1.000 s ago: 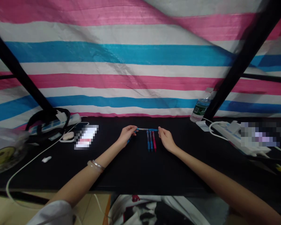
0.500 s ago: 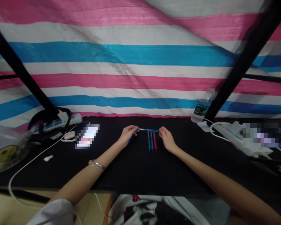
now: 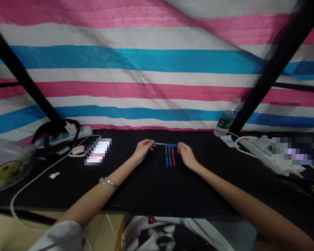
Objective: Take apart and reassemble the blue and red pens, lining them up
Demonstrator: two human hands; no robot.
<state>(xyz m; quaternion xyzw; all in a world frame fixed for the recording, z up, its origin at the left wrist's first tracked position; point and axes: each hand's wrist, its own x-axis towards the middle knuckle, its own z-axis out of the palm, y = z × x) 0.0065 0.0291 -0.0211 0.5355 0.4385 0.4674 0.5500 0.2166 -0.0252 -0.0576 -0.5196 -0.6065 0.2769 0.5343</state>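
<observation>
A blue pen with a clear barrel [image 3: 162, 144] lies crosswise between my two hands. My left hand [image 3: 143, 150] is closed on its left end, thumb and fingers pinching it. At the other end, my right hand [image 3: 186, 154] pinches the pen with closed fingers. Just below the held pen, two blue pens [image 3: 170, 160] and a pink pen [image 3: 173, 161] lie side by side, pointing toward me. Some blue object [image 3: 144, 156] peeks out under my left hand; most of it is hidden.
On the black table [image 3: 157, 191], a lit phone [image 3: 98, 151], an earbud case [image 3: 77, 150] and an earbud [image 3: 54, 175] sit left. A power strip [image 3: 267, 153] and a water bottle [image 3: 225, 122] stand right. A white cable [image 3: 31, 181] crosses the left side.
Both hands keep their hold on the pen at nearly the same spot. The pens below have not moved; the view has shifted very slightly.
</observation>
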